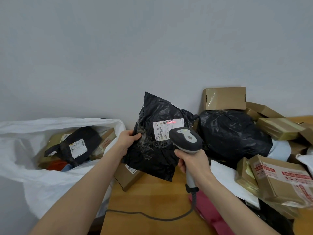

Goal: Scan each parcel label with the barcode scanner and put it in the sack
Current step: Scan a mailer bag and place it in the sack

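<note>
My left hand (127, 139) grips the left edge of a black plastic parcel (157, 155) and holds it upright above the wooden table (152, 197). Its white label (166, 128) faces me, and a red scan line falls across the barcode at the label's top. My right hand (191, 164) grips the handle of the grey and black barcode scanner (186, 139), whose head points at the label from just below and right of it. The white sack (42, 180) stands open at the left, with several parcels inside.
A pile of parcels fills the right side: a big black bag (232, 133), brown boxes (224, 98), white mailers and a taped carton (281, 177). A small box (126, 178) lies under the held parcel. The scanner cable (149, 216) trails across the table. A red mailer (210, 212) lies near the front.
</note>
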`<action>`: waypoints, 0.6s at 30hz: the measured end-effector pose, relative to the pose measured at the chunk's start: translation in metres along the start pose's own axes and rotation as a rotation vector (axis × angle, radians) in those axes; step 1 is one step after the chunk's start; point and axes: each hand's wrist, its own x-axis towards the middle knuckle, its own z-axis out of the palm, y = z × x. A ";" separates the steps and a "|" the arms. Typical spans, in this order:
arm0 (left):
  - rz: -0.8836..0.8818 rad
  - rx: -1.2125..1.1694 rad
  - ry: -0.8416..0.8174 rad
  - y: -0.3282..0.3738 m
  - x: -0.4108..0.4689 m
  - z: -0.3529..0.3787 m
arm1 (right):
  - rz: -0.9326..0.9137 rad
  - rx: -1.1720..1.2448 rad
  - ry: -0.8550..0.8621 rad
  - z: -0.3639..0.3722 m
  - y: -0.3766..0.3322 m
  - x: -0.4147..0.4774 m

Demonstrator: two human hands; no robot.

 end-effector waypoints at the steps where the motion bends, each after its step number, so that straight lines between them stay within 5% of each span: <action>1: 0.000 0.004 0.007 0.000 -0.002 -0.001 | -0.007 -0.009 -0.007 -0.001 0.001 0.000; 18: -0.044 0.004 0.082 -0.010 -0.012 0.000 | -0.036 -0.032 -0.100 -0.016 0.004 -0.011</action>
